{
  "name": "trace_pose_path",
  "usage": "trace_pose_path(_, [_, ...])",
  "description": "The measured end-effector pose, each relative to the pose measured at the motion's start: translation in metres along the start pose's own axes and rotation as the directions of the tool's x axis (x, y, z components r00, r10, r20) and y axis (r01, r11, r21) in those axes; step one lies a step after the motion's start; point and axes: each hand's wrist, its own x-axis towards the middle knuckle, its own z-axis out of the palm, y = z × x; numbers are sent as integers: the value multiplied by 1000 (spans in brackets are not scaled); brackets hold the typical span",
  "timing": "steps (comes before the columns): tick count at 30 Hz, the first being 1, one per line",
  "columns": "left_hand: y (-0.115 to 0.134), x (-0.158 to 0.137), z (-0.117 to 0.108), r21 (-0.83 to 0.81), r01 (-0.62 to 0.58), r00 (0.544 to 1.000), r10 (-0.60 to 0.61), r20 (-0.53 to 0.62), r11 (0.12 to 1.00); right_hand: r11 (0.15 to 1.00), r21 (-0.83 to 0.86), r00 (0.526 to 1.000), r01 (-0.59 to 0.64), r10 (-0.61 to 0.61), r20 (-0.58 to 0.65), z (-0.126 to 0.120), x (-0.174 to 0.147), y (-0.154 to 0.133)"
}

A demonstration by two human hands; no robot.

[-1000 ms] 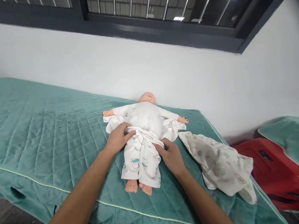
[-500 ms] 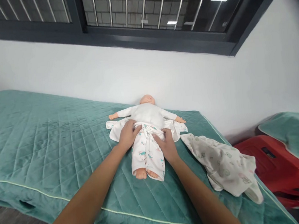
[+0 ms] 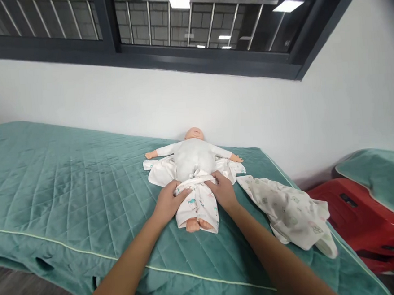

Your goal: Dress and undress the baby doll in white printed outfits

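A baby doll (image 3: 193,156) lies on its back on the green quilted bed cover, head toward the wall and feet toward me. Its torso and arms are white. White printed pants (image 3: 197,203) cover its legs, with the waistband pulled below the belly and the feet showing at the cuffs. My left hand (image 3: 169,201) grips the waistband on the left side, thumb on top. On the opposite side my right hand (image 3: 223,190) pinches the same waistband. A white printed baby top (image 3: 161,171) is spread open under the doll's back and arms.
A crumpled white printed cloth (image 3: 291,210) lies right of the doll on the bed cover (image 3: 68,188). Beyond the bed's right edge stands a red plastic stool (image 3: 354,222) beside green fabric (image 3: 381,175). A white wall and a dark-framed barred window (image 3: 198,62) are behind.
Both hands have drawn the pants' waistband down toward the feet, baring more of the doll's white lower torso. The pants are bunched shorter. The view has shifted slightly.
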Motion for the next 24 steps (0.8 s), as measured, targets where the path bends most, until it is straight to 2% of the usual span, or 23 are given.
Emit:
trace_pose_path(5, [-5, 6, 1, -76, -61, 998, 58, -31, 995, 997, -70, 980, 37, -22, 197, -21, -56, -18])
trace_pose_path(9, [-6, 3, 1, -87, 14, 999, -16, -27, 996, 999, -35, 956, 40, -28, 291, -32, -92, -33])
trace_pose_path(11, [-3, -4, -2, -127, 41, 999, -42, -7, 991, 999, 4, 957, 32, -32, 287, -33, -96, -36])
trace_pose_path(14, [3, -25, -7, -180, 53, 995, -36, 93, 982, 998, 56, 978, 7, -18, 206, -30, -90, -35])
trace_pose_path(18, [3, -59, -12, -141, 10, 988, 12, 153, 990, 999, 27, 990, -23, 19, 142, -23, -79, -34])
trace_pose_path(21, [-2, -73, -12, -33, -119, 978, 123, 166, 992, 998, 22, 982, -56, 51, 184, -24, -78, -38])
trace_pose_path(24, [-7, -74, -10, 66, -202, 963, 186, 193, 977, 988, 153, 952, -24, -24, 305, -33, -88, -42])
